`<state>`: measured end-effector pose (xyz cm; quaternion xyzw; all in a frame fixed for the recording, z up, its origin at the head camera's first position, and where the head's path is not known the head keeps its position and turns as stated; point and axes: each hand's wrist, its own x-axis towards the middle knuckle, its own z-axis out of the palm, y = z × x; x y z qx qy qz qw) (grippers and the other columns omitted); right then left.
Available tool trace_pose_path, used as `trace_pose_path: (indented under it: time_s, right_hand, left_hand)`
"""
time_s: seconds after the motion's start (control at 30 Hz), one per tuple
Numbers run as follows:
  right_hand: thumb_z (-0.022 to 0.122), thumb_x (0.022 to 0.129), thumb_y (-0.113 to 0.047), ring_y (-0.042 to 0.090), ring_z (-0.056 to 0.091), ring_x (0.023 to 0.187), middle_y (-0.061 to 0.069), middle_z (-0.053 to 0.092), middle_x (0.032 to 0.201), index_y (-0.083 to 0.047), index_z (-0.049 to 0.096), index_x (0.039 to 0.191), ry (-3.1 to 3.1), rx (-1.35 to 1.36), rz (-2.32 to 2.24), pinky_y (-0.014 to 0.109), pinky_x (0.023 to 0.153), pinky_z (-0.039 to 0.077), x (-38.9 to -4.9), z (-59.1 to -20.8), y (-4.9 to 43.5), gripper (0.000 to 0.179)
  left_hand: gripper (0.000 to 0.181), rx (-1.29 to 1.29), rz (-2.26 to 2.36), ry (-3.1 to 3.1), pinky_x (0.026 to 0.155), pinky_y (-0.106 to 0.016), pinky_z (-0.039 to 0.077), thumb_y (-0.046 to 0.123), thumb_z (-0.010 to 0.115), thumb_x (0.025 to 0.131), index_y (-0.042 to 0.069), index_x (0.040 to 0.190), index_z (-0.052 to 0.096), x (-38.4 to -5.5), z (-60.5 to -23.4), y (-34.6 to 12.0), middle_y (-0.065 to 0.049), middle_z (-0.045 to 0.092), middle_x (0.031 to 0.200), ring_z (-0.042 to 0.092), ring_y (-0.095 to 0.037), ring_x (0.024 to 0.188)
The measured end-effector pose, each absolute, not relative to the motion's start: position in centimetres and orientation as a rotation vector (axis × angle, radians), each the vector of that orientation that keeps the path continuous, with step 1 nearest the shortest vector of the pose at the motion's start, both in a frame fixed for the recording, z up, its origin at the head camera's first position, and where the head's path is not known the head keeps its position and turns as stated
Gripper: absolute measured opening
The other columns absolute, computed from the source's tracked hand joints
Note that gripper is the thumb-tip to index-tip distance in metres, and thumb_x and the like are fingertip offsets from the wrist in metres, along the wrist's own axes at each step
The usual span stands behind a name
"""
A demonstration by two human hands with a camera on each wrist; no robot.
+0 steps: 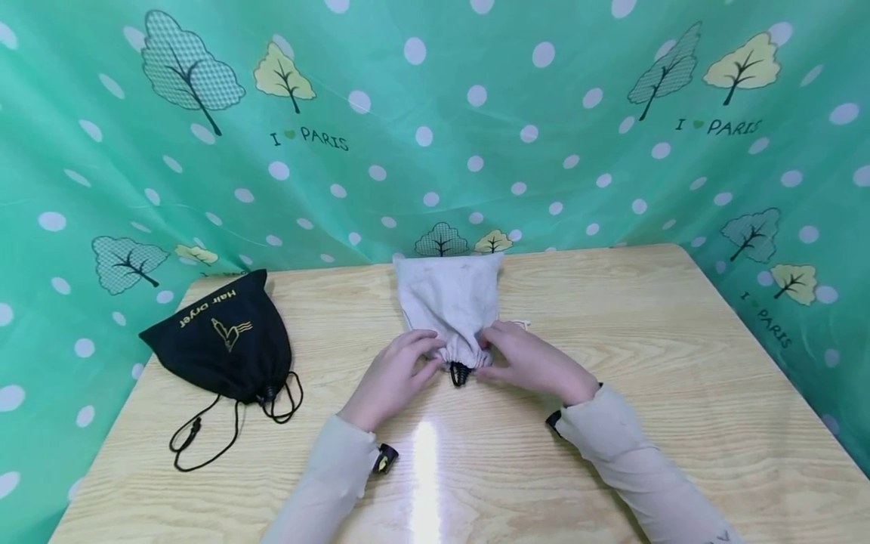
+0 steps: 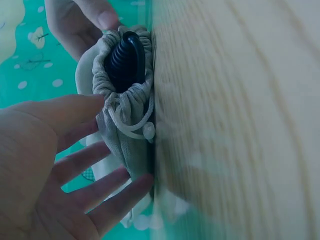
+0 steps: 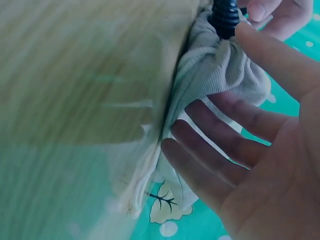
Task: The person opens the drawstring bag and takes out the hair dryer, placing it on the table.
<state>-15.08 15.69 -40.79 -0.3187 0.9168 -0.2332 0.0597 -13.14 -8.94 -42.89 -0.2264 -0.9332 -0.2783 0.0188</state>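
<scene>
A light grey cloth drawstring bag [image 1: 448,295] lies on the table, its gathered mouth toward me. Out of the mouth pokes a black ribbed piece [image 2: 117,65] with a loop, like a cord's end; the rest is hidden inside. My left hand [image 1: 394,370] is at the left of the mouth, thumb tip at the gathered rim and other fingers spread along the cloth. On the opposite side, my right hand [image 1: 533,359] has its thumb beside the ribbed piece and its fairly straight fingers against the bag. A pale drawstring [image 2: 125,127] hangs from the rim in the left wrist view.
To the left lies a black drawstring pouch [image 1: 238,340] printed "Hair Dryer", its black cords [image 1: 204,446] looped over the wooden table [image 1: 680,438]. A green dotted curtain [image 1: 435,151] rises behind the table and along both sides.
</scene>
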Motion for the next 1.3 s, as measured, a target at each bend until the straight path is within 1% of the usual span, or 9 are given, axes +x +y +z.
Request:
trace_pose_path:
  time_s: [0.1,0.2,0.57,0.67,0.83,1.0,1.13,1.2,1.3]
  right_hand:
    - [0.078,0.087,-0.031,0.012,0.05,0.08,-0.001,0.058,0.092,-0.011,0.063,0.104,2.8,-0.999,-0.649,0.03,0.071,0.047,-15.2,-40.8,15.2,0.03]
    - [0.078,0.086,-0.031,0.011,0.047,0.073,0.0,0.057,0.086,-0.01,0.062,0.098,2.825,-1.002,-0.597,0.028,0.066,0.044,-15.1,-40.6,14.8,0.029]
    - [0.079,0.084,-0.026,0.009,0.045,0.065,-0.002,0.057,0.077,-0.012,0.063,0.089,2.903,-1.054,-0.536,0.024,0.059,0.043,-15.1,-40.6,14.3,0.022]
    - [0.078,0.084,-0.025,0.008,0.046,0.066,-0.003,0.058,0.078,-0.011,0.066,0.094,2.904,-1.066,-0.525,0.025,0.061,0.043,-15.0,-40.6,14.4,0.021]
    - [0.076,0.087,-0.024,0.01,0.055,0.072,-0.003,0.063,0.084,-0.008,0.07,0.108,2.918,-1.076,-0.482,0.03,0.067,0.052,-14.9,-40.7,14.6,0.027]
    - [0.072,0.089,-0.023,0.016,0.062,0.079,0.001,0.067,0.09,-0.007,0.07,0.111,2.958,-1.066,-0.397,0.035,0.07,0.056,-14.6,-40.9,14.5,0.028]
    - [0.072,0.087,-0.022,0.016,0.06,0.075,-0.001,0.064,0.085,-0.009,0.07,0.102,2.993,-1.017,-0.351,0.033,0.064,0.054,-14.3,-40.8,14.1,0.02]
    - [0.072,0.085,-0.021,0.015,0.057,0.071,-0.002,0.061,0.081,-0.01,0.069,0.095,3.005,-1.002,-0.351,0.031,0.059,0.051,-14.2,-40.8,14.0,0.015]
    - [0.073,0.083,-0.02,0.013,0.053,0.069,-0.004,0.056,0.076,-0.012,0.066,0.089,3.018,-0.989,-0.349,0.03,0.056,0.047,-14.1,-40.8,13.9,0.012]
  left_hand:
    - [0.033,-0.718,-0.839,-2.884,0.109,-0.044,0.044,0.028,0.069,0.094,0.017,0.125,0.068,-13.3,-43.0,-8.9,-0.003,0.061,0.136,0.056,-0.024,0.127]
    - [0.032,-0.725,-0.81,-2.878,0.107,-0.043,0.046,0.028,0.071,0.092,0.017,0.122,0.07,-13.5,-43.0,-8.9,-0.002,0.062,0.132,0.058,-0.022,0.123]
    - [0.027,-0.711,-0.759,-2.867,0.098,-0.041,0.051,0.035,0.077,0.086,0.02,0.108,0.076,-13.8,-42.9,-8.8,0.002,0.064,0.123,0.059,-0.02,0.116]
    - [0.026,-0.719,-0.749,-2.863,0.095,-0.04,0.052,0.035,0.078,0.085,0.02,0.106,0.077,-13.9,-42.9,-8.8,0.003,0.065,0.12,0.06,-0.019,0.113]
    - [0.027,-0.713,-0.742,-2.875,0.094,-0.038,0.053,0.035,0.079,0.084,0.02,0.106,0.078,-14.0,-43.1,-8.8,0.003,0.066,0.119,0.061,-0.017,0.11]
    - [0.027,-0.703,-0.752,-2.872,0.093,-0.038,0.053,0.035,0.08,0.083,0.018,0.105,0.078,-14.0,-43.3,-8.9,0.003,0.066,0.118,0.061,-0.017,0.11]
    - [0.026,-0.68,-0.786,-2.866,0.092,-0.039,0.053,0.033,0.081,0.082,0.018,0.103,0.079,-14.0,-43.2,-8.9,0.003,0.067,0.117,0.061,-0.018,0.109]
    - [0.025,-0.661,-0.8,-2.865,0.091,-0.039,0.054,0.032,0.082,0.081,0.018,0.102,0.079,-14.0,-43.2,-8.9,0.004,0.067,0.116,0.062,-0.018,0.109]
    - [0.024,-0.638,-0.818,-2.864,0.09,-0.039,0.054,0.031,0.083,0.08,0.019,0.1,0.079,-14.0,-43.2,-8.8,0.004,0.067,0.116,0.062,-0.018,0.108]
